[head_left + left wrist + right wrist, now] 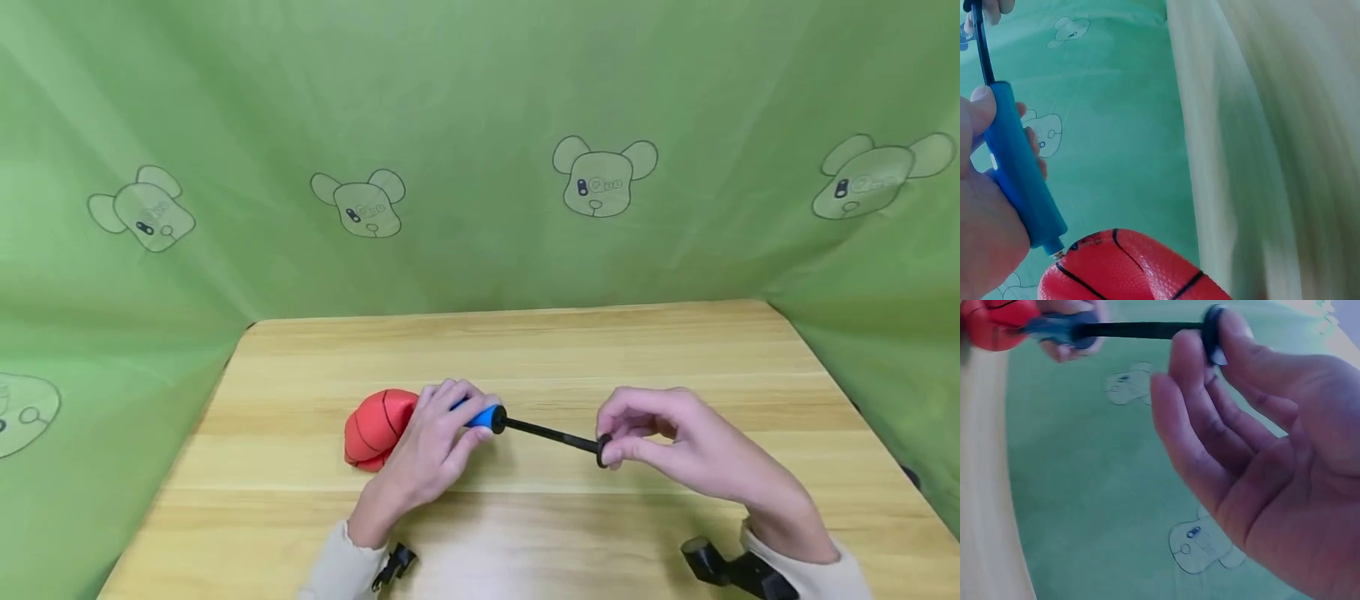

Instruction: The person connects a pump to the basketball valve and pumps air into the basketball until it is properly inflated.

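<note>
A blue hand pump (489,418) lies across the grip of my left hand (431,443), fingers wrapped over its barrel. Its black rod (553,434) is drawn far out to the right. At the rod's end my right hand (682,437) pinches the round black handle (1212,337) between thumb and fingertips. Left of the pump sits a red ball (377,425) with black lines, soft and caved in. In the left wrist view, the pump's narrow tip (1055,248) meets the ball's surface. The left palm hides part of the barrel in the head view.
Both hands are over a light wood table (517,350). Green fabric (480,100) printed with bear faces hangs behind it and along both sides. Black camera mounts (738,571) sit at the wrists, near the pale sleeves.
</note>
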Action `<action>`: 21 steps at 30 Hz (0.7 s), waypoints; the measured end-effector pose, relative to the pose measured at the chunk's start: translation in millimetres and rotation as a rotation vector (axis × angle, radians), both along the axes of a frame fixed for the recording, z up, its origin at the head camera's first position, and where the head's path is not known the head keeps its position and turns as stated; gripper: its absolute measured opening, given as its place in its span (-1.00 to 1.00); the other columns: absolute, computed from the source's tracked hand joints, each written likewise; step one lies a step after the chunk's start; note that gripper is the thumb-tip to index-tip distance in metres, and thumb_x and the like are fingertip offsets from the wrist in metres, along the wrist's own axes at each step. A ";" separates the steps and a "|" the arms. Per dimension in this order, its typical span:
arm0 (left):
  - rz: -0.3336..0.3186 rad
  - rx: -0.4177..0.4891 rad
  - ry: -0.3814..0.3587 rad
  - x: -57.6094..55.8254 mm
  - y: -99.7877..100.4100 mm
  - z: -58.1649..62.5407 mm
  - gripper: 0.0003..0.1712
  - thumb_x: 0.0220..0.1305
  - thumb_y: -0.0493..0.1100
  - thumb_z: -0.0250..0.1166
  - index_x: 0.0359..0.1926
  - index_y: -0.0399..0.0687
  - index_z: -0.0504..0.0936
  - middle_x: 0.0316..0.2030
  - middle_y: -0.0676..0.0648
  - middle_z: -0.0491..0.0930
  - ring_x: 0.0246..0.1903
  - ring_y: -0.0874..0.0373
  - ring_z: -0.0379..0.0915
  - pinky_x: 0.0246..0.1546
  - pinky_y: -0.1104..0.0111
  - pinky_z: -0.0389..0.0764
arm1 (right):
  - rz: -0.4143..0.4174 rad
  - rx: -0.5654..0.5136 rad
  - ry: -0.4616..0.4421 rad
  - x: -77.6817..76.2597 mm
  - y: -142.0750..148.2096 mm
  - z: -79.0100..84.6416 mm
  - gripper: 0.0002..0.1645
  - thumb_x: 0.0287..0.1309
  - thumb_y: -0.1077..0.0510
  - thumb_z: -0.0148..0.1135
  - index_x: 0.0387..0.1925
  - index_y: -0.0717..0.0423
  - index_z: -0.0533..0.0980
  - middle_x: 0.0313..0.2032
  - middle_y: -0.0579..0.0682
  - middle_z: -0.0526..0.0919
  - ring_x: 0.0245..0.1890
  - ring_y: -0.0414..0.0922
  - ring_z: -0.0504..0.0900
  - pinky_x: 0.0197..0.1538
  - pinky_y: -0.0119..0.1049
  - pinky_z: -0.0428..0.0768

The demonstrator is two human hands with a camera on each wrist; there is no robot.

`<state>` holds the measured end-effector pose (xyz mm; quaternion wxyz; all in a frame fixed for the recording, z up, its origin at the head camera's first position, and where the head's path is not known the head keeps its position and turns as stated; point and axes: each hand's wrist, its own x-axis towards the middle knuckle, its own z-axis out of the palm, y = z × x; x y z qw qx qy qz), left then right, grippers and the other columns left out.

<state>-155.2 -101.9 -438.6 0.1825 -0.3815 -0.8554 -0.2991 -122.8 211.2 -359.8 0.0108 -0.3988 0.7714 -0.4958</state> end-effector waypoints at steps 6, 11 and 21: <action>-0.025 -0.055 -0.033 5.5 13.9 -4.9 -0.56 0.60 0.14 -0.02 0.20 0.07 0.61 -0.03 0.09 0.54 -0.02 0.16 0.40 0.09 0.16 0.34 | -0.004 -0.008 -0.084 -13.5 -25.3 -23.5 -0.88 0.26 0.31 0.36 -0.23 0.07 0.60 -0.37 -0.16 0.72 -0.38 -0.16 0.74 -0.26 -0.27 0.71; -0.036 -0.053 -0.018 8.9 16.7 -8.4 -0.50 0.59 0.19 -0.08 0.17 0.06 0.63 -0.05 0.09 0.55 -0.03 0.16 0.41 0.07 0.16 0.34 | 0.003 0.015 -0.085 -24.1 -45.9 -42.5 -0.91 0.29 0.24 0.36 -0.21 0.06 0.59 -0.33 -0.13 0.73 -0.32 -0.19 0.75 -0.16 -0.25 0.71; -0.048 -0.010 -0.033 4.0 7.6 -0.2 -0.68 0.57 0.07 0.07 0.14 0.15 0.63 -0.06 0.13 0.54 -0.07 0.23 0.40 0.01 0.22 0.34 | 0.044 -0.026 -0.090 -5.9 -9.9 -5.5 -0.71 0.23 0.40 0.36 -0.20 -0.06 0.61 -0.34 -0.17 0.73 -0.36 -0.15 0.73 -0.34 -0.31 0.62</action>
